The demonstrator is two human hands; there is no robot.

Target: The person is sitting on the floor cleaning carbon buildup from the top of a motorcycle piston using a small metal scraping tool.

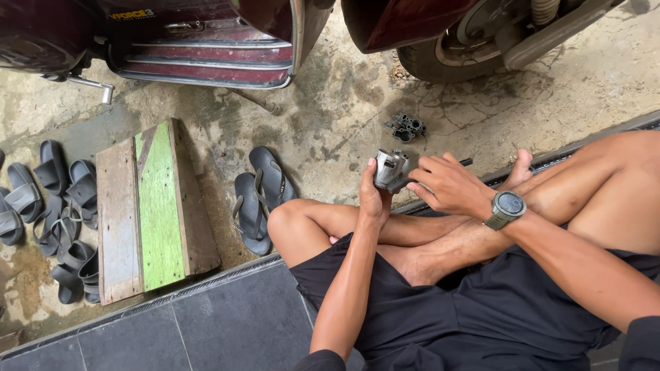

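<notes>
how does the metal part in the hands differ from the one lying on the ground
The silver metal part is held up in the left hand, with the right hand working at it; the dark metal part lies untouched on the concrete near the wheel. The held one looks bright and clean, the other dark and grimy. Both look like small machine parts with round openings.

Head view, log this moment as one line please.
left hand: grips small metal part | right hand: works dark tool into it | dark part on concrete ahead
</notes>
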